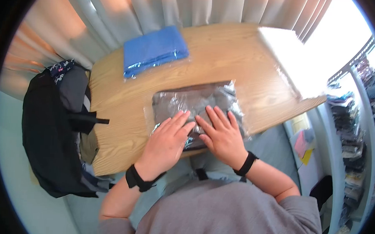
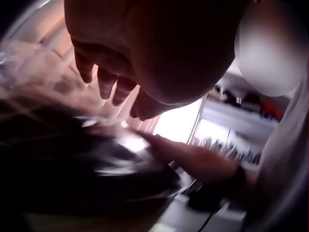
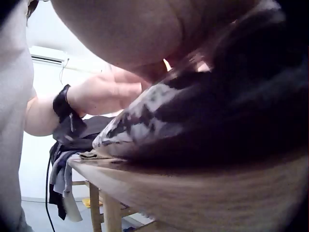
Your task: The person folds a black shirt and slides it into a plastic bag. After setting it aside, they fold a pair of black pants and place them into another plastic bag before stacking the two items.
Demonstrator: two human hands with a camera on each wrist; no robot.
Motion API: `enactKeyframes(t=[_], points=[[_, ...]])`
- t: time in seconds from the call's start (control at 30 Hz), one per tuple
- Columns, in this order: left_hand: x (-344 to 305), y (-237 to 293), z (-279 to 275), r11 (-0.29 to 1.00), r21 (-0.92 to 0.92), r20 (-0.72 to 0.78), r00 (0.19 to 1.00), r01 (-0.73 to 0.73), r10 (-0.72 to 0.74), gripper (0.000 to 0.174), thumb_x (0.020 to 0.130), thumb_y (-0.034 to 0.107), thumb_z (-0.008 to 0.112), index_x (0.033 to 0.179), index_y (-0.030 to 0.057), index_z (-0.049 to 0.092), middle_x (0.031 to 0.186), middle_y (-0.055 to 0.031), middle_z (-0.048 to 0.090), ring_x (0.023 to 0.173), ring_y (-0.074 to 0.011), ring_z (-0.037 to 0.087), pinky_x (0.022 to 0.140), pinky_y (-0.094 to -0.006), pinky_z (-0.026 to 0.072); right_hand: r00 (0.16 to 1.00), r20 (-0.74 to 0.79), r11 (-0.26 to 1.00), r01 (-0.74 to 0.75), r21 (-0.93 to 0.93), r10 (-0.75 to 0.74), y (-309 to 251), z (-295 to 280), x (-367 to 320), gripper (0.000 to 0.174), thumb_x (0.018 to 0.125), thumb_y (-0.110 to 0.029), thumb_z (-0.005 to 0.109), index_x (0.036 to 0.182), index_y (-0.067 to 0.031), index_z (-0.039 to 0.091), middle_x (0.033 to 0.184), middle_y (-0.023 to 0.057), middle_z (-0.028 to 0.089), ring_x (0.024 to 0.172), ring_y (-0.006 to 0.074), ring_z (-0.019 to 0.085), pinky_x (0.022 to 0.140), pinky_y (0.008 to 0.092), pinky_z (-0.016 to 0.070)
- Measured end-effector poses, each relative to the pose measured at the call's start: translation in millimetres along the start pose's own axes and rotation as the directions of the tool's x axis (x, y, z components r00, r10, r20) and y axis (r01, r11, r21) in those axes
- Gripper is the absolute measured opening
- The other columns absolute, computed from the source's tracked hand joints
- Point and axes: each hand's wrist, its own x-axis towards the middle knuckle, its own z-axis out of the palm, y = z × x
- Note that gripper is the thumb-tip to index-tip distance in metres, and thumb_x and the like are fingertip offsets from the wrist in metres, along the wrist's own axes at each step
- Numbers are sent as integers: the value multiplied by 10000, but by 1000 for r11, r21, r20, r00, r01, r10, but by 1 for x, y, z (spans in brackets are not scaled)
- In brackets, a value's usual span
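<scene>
A folded dark grey garment in a clear plastic bag (image 1: 171, 103) lies near the front edge of the wooden table. My left hand (image 1: 164, 139) rests on its near left part, fingers straight and pointing forward. Beside it, my right hand (image 1: 224, 138) lies on the right part with its fingers spread. Both palms face down, and the plastic shines and wrinkles around them. In the right wrist view the bagged garment (image 3: 207, 111) bulges up from the tabletop under the hand. The left wrist view is dark, with the left fingers (image 2: 108, 84) above the shiny plastic.
A blue folded item in clear plastic (image 1: 155, 49) lies at the back left of the wooden table (image 1: 225, 47). Clear plastic bags (image 1: 288, 58) are stacked at the right edge. Dark clothes (image 1: 47, 126) hang at the left. Shelves of packed goods (image 1: 349, 138) stand at the right.
</scene>
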Motion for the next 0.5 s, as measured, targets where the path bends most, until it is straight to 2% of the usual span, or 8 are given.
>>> enactKeyframes(t=[0.03, 0.1, 0.13, 0.2, 0.33, 0.5], points=[[10, -7, 4, 1000, -1, -42, 999, -17, 17, 440, 875, 206, 570, 1281, 70, 470, 1408, -156, 408, 1316, -302, 368, 1063, -456, 294, 999, 34, 1000, 9, -16, -8, 5, -2, 1, 468, 910, -403, 509, 1346, -237, 470, 1440, 93, 380, 1344, 274, 325, 1086, 496, 220], [21, -28, 9, 946, 307, 100, 992, -103, 76, 549, 853, 287, 594, 1353, 126, 434, 1444, -110, 376, 1360, -284, 304, 1076, -494, 271, 998, 58, 998, 18, -53, -15, 18, -5, 6, 466, 917, -407, 496, 1354, -249, 463, 1450, 89, 369, 1351, 270, 315, 1086, 503, 215], [23, -37, 10, 947, 303, 164, 985, -104, 56, 604, 875, 359, 558, 1412, 158, 369, 1483, -92, 317, 1378, -281, 271, 1088, -511, 244, 996, 72, 996, 49, -71, -43, 25, -5, 6, 469, 922, -413, 485, 1366, -266, 448, 1462, 82, 354, 1358, 268, 305, 1085, 511, 212], [26, -47, 16, 955, 280, 181, 982, -100, 50, 612, 892, 385, 525, 1431, 166, 335, 1503, -90, 274, 1391, -281, 238, 1100, -512, 219, 988, 137, 995, 75, -63, -65, 36, -2, 10, 481, 933, -436, 459, 1394, -308, 407, 1490, 64, 315, 1372, 271, 284, 1082, 531, 203], [29, -56, 24, 982, 180, 282, 959, -53, 0, 635, 924, 439, 457, 1467, 180, 255, 1541, -87, 176, 1419, -283, 160, 1124, -521, 149, 975, 218, 999, 50, 3, -50, 43, 3, 16, 499, 927, -444, 465, 1401, -302, 398, 1489, 73, 316, 1371, 281, 283, 1090, 530, 192], [31, -63, 30, 993, 115, 331, 943, -15, -24, 634, 929, 439, 451, 1474, 194, 239, 1543, -88, 166, 1423, -286, 143, 1127, -531, 119, 957, 287, 999, 39, 34, -47, 46, 5, 21, 498, 926, -443, 467, 1398, -300, 403, 1486, 81, 319, 1369, 289, 286, 1092, 532, 191]])
